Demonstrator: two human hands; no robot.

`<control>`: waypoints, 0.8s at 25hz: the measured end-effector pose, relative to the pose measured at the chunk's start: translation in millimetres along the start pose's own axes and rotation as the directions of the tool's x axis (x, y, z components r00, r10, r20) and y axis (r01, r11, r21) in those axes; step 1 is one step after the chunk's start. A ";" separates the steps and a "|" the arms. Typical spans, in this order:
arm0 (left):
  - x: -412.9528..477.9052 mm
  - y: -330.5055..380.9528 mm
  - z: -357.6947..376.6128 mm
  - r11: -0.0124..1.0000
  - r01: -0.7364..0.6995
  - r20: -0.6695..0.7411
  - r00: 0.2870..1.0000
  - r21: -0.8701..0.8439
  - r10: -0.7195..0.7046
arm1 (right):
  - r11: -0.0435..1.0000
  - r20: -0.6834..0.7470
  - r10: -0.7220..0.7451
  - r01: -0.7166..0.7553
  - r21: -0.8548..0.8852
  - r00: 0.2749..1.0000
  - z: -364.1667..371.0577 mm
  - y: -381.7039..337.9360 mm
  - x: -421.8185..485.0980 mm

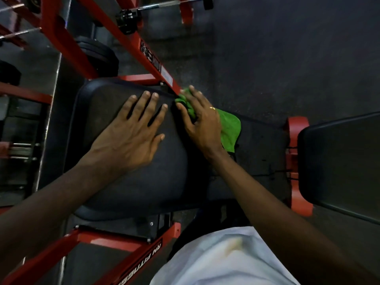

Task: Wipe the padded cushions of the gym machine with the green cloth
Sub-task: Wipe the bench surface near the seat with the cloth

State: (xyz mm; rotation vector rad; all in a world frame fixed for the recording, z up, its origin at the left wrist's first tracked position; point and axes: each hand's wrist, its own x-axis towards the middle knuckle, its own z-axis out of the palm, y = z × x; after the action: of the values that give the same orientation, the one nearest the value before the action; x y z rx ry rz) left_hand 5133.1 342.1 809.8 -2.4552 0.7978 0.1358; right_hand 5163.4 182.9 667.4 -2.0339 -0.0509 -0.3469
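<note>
Two grips are used: the left grip [131, 128] is laid flat and open on the cushion [144, 182], the cloth [230, 126] is pressed by the spread right grip [199, 122] against the cushion's edge, where it could be snagged on the frame [148, 58].

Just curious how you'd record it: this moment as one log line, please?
left hand flat on black padded cushion | right hand presses green cloth on cushion edge beside red metal frame | stage: edge wipe
</note>
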 end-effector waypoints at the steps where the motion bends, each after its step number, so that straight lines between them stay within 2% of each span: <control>1: 0.3 0.2 -0.7 1.000 0.003 0.003 1.000 -0.005 -0.003 | 0.999 -0.046 0.033 -0.034 -0.011 0.998 -4.8 13.1 -6.4; 3: -0.1 0.7 -1.0 1.000 0.012 0.010 1.000 -0.007 -0.012 | 0.992 -0.112 0.126 -0.128 -0.014 0.986 -8.9 27.0 -13.7; 5: 0.4 0.5 -0.3 1.000 0.012 0.014 1.000 0.002 -0.012 | 0.979 -0.121 0.199 -0.203 -0.016 0.972 -3.9 17.6 -5.7; 8: 1.4 0.4 0.3 1.000 0.001 0.007 1.000 -0.015 -0.001 | 0.993 -0.073 0.121 -0.122 0.000 0.990 -1.1 1.0 8.7; 10: 1.4 0.1 0.7 1.000 -0.003 0.010 1.000 -0.028 0.003 | 0.999 -0.051 0.035 -0.037 -0.034 0.998 -6.5 14.2 2.5; 11: 1.2 -0.3 0.8 1.000 -0.004 0.011 1.000 -0.025 0.004 | 0.997 -0.054 0.043 -0.046 -0.053 0.998 -10.7 28.8 -5.1; 13: -0.1 -0.3 1.4 1.000 -0.006 0.010 1.000 -0.015 0.007 | 0.975 -0.100 0.205 -0.212 -0.064 0.974 -22.3 59.9 -21.2; 15: 0.0 -1.1 2.6 1.000 -0.012 0.003 1.000 -0.016 0.012 | 0.914 -0.124 0.397 -0.404 -0.035 0.909 -30.0 71.8 -24.8; 16: 0.1 -1.4 3.0 1.000 -0.014 0.001 1.000 -0.018 0.014 | 0.896 -0.119 0.439 -0.444 -0.021 0.891 -30.7 65.8 -23.2; 18: 0.8 -1.1 2.7 1.000 -0.015 -0.003 1.000 -0.022 0.015 | 0.926 -0.092 0.375 -0.376 -0.003 0.923 -27.7 34.2 -23.0; 20: 1.2 -0.5 2.0 0.999 -0.020 -0.011 1.000 -0.029 0.019 | 0.982 -0.017 0.188 -0.187 0.032 0.982 -22.5 -5.8 -38.4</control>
State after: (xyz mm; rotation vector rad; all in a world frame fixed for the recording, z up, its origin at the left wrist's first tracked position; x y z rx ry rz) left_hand 5134.5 342.9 808.1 -2.4775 0.8300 0.1427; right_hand 5120.6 170.3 671.9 -1.9867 0.1463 -0.2465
